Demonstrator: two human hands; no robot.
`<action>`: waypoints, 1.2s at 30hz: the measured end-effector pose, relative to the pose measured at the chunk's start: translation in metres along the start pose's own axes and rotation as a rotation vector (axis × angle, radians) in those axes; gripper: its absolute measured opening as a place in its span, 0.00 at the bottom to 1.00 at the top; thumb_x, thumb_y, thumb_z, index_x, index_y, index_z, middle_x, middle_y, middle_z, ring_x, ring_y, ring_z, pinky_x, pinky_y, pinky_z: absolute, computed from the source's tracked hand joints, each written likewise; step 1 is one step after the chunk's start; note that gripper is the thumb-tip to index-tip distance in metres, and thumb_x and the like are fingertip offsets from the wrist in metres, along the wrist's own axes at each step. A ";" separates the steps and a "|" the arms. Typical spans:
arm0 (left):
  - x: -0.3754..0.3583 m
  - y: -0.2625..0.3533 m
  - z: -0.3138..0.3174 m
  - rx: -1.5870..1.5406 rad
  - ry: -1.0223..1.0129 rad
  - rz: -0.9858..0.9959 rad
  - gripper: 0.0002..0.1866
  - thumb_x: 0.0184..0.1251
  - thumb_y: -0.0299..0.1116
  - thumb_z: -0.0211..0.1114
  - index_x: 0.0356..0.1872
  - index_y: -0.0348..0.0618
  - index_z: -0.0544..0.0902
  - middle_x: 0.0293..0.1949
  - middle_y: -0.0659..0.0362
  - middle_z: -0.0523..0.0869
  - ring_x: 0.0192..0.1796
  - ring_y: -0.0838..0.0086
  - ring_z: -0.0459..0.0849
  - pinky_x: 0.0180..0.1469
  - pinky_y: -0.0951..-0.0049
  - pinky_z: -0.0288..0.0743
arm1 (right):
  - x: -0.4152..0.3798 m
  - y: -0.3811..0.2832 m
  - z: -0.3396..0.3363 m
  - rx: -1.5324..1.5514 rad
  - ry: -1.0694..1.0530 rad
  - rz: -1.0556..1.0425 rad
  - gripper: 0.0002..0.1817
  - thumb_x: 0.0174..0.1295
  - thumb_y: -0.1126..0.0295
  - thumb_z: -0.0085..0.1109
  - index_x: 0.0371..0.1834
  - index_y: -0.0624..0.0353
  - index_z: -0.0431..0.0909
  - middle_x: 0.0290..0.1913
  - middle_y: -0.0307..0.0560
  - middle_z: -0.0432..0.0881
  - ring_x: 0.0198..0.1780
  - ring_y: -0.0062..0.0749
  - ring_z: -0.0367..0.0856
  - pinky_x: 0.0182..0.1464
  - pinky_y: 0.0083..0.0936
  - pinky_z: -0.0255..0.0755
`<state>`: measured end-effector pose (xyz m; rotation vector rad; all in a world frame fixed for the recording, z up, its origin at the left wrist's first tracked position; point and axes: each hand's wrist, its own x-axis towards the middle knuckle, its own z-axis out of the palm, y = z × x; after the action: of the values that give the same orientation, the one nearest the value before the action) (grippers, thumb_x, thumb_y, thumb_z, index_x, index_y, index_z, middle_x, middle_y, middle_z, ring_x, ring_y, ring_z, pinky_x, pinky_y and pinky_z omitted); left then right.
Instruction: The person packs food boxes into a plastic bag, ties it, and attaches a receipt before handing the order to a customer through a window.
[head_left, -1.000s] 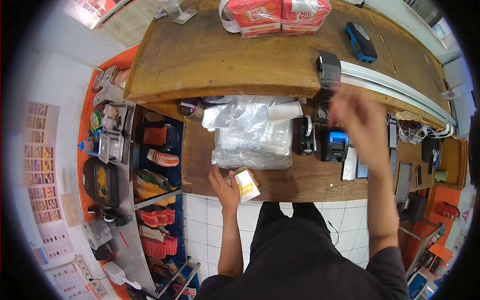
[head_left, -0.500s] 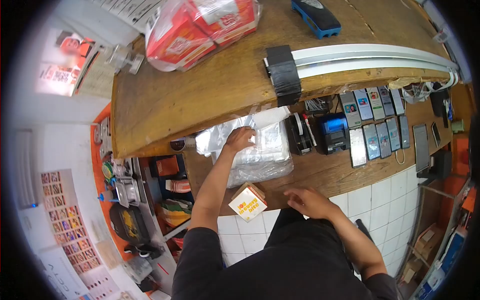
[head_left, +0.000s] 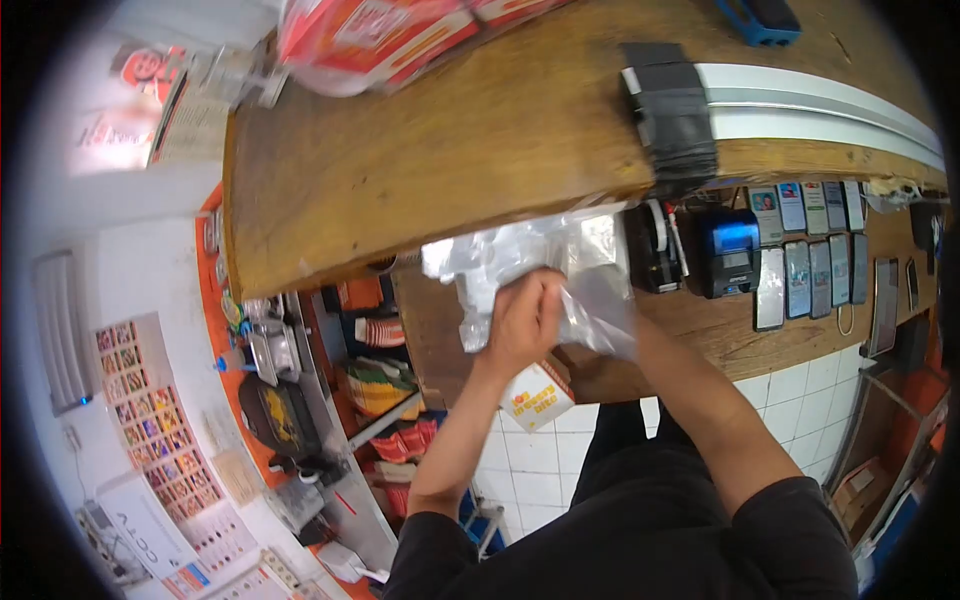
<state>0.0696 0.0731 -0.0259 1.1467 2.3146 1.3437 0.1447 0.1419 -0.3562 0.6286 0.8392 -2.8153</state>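
My left hand (head_left: 527, 315) is closed on a clear plastic bag (head_left: 603, 315), raised over the stack of plastic bags (head_left: 500, 262) on the wooden counter. My right hand is hidden behind the held bag; only its forearm shows, coming in from the right. Just below my left hand, a small white and yellow box (head_left: 538, 397) with printed lettering sits at the counter's front edge, partly covered by my left wrist.
Above runs a wooden shelf (head_left: 430, 150) bearing a red package (head_left: 380, 40). On the lower counter (head_left: 690, 345), a blue-lit printer (head_left: 730, 250) stands beside rows of phones (head_left: 797, 280). Shelves with packets lie to the left.
My left hand has closed on a plastic bag and lifted it towards me. My right arm has reached forward, its hand now behind the bag. The view has shifted left.
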 end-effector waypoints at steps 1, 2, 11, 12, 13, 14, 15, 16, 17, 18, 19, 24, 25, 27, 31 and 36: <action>-0.014 0.021 -0.008 0.014 0.055 0.056 0.04 0.69 0.24 0.55 0.37 0.36 0.78 0.29 0.50 0.83 0.29 0.67 0.82 0.33 0.69 0.74 | -0.014 -0.016 0.015 -0.226 -0.032 -0.040 0.23 0.70 0.63 0.54 0.66 0.61 0.69 0.58 0.44 0.78 0.63 0.34 0.72 0.64 0.31 0.67; -0.022 0.046 -0.016 -0.033 0.134 0.081 0.03 0.68 0.23 0.57 0.37 0.35 0.78 0.29 0.50 0.82 0.28 0.67 0.81 0.33 0.70 0.73 | -0.028 -0.043 0.041 -0.379 -0.075 -0.082 0.24 0.70 0.63 0.54 0.66 0.61 0.69 0.59 0.44 0.77 0.63 0.33 0.71 0.65 0.31 0.67; -0.069 0.077 -0.030 -0.412 0.593 -0.234 0.10 0.64 0.22 0.58 0.45 0.31 0.79 0.52 0.53 0.78 0.53 0.75 0.75 0.59 0.76 0.65 | -0.177 -0.210 0.120 -0.480 -0.725 -0.146 0.43 0.48 0.65 0.76 0.68 0.64 0.66 0.64 0.54 0.73 0.64 0.36 0.72 0.65 0.32 0.69; -0.070 0.085 -0.024 -0.406 0.602 -0.235 0.10 0.64 0.22 0.58 0.45 0.31 0.79 0.52 0.53 0.78 0.53 0.75 0.75 0.59 0.76 0.65 | -0.195 -0.208 0.101 -0.194 -0.668 0.001 0.46 0.43 0.65 0.79 0.67 0.65 0.67 0.64 0.54 0.74 0.61 0.38 0.76 0.63 0.34 0.71; -0.073 0.095 -0.016 -0.435 0.588 -0.328 0.13 0.64 0.21 0.60 0.49 0.32 0.79 0.50 0.55 0.78 0.50 0.75 0.76 0.55 0.76 0.68 | -0.208 -0.204 0.081 0.056 -0.591 0.016 0.45 0.42 0.64 0.79 0.66 0.65 0.67 0.62 0.55 0.74 0.58 0.40 0.78 0.61 0.38 0.74; -0.079 0.105 -0.009 -0.465 0.575 -0.427 0.16 0.64 0.20 0.62 0.54 0.33 0.79 0.49 0.57 0.78 0.47 0.75 0.77 0.51 0.76 0.70 | -0.222 -0.199 0.064 0.305 -0.501 0.038 0.45 0.41 0.63 0.80 0.65 0.65 0.68 0.61 0.55 0.75 0.55 0.43 0.81 0.58 0.42 0.76; -0.083 0.095 -0.003 -0.273 0.402 -0.219 0.25 0.62 0.17 0.63 0.62 0.33 0.74 0.56 0.56 0.75 0.49 0.77 0.77 0.49 0.79 0.72 | -0.244 -0.206 0.056 0.395 -0.301 0.020 0.46 0.42 0.63 0.79 0.66 0.65 0.67 0.60 0.56 0.75 0.54 0.44 0.81 0.55 0.43 0.78; -0.085 0.104 0.006 -0.266 0.414 -0.226 0.25 0.62 0.17 0.63 0.62 0.33 0.74 0.56 0.56 0.75 0.49 0.77 0.77 0.49 0.79 0.72 | -0.266 -0.222 0.057 0.477 -0.102 -0.003 0.46 0.43 0.62 0.78 0.66 0.66 0.65 0.59 0.57 0.76 0.53 0.46 0.81 0.53 0.43 0.80; -0.087 0.114 0.020 -0.405 0.358 -0.280 0.28 0.61 0.16 0.63 0.65 0.33 0.71 0.60 0.56 0.72 0.50 0.79 0.77 0.48 0.81 0.72 | -0.286 -0.245 0.097 0.302 0.052 -0.169 0.43 0.48 0.66 0.75 0.67 0.67 0.63 0.57 0.59 0.76 0.53 0.46 0.81 0.46 0.40 0.83; -0.088 0.124 0.034 -0.544 0.303 -0.328 0.32 0.60 0.15 0.63 0.68 0.34 0.68 0.64 0.55 0.69 0.52 0.80 0.76 0.47 0.84 0.72 | -0.294 -0.249 0.081 0.298 0.042 -0.158 0.43 0.48 0.66 0.75 0.67 0.67 0.63 0.57 0.59 0.76 0.53 0.46 0.81 0.46 0.40 0.83; -0.089 0.128 0.049 -0.538 0.317 -0.329 0.32 0.60 0.15 0.63 0.68 0.34 0.68 0.64 0.55 0.69 0.52 0.80 0.76 0.47 0.84 0.72 | -0.302 -0.254 0.055 0.241 -0.050 -0.072 0.40 0.51 0.68 0.73 0.67 0.66 0.64 0.56 0.58 0.77 0.50 0.45 0.82 0.43 0.36 0.83; -0.119 0.101 0.098 -0.372 0.171 -0.417 0.38 0.62 0.16 0.63 0.73 0.40 0.60 0.70 0.53 0.64 0.55 0.79 0.76 0.47 0.83 0.75 | -0.358 -0.261 -0.011 0.107 0.172 -0.051 0.23 0.59 0.75 0.66 0.57 0.62 0.73 0.44 0.51 0.84 0.41 0.35 0.85 0.39 0.27 0.79; -0.123 0.104 0.103 -0.443 0.151 -0.521 0.36 0.66 0.22 0.63 0.74 0.43 0.59 0.70 0.51 0.64 0.56 0.73 0.78 0.48 0.78 0.78 | -0.366 -0.270 -0.022 -0.021 0.208 0.044 0.13 0.59 0.78 0.64 0.47 0.61 0.78 0.42 0.49 0.85 0.42 0.32 0.85 0.40 0.26 0.79; -0.134 0.108 0.115 -0.251 0.102 -0.585 0.35 0.68 0.25 0.62 0.74 0.44 0.59 0.69 0.50 0.66 0.57 0.69 0.79 0.50 0.73 0.78 | -0.379 -0.273 -0.017 -0.024 0.225 0.024 0.10 0.59 0.79 0.65 0.44 0.61 0.79 0.40 0.48 0.85 0.41 0.31 0.85 0.40 0.25 0.79; -0.142 0.143 0.139 0.241 0.151 -0.345 0.27 0.71 0.36 0.61 0.68 0.40 0.67 0.57 0.45 0.75 0.52 0.63 0.82 0.51 0.63 0.78 | -0.399 -0.264 -0.004 -0.194 0.276 -0.029 0.12 0.54 0.74 0.72 0.39 0.61 0.81 0.36 0.44 0.85 0.34 0.23 0.81 0.36 0.20 0.74; -0.141 0.233 0.189 -0.358 -0.073 -0.412 0.22 0.58 0.40 0.74 0.46 0.37 0.78 0.32 0.52 0.84 0.36 0.69 0.84 0.42 0.70 0.78 | -0.423 -0.234 0.054 -0.544 0.264 -0.134 0.13 0.52 0.67 0.77 0.30 0.58 0.79 0.28 0.35 0.80 0.28 0.19 0.76 0.30 0.20 0.67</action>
<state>0.3854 0.1544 0.0347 0.5629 2.0018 1.4416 0.4507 0.3130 -0.0184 0.8772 1.6658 -2.4559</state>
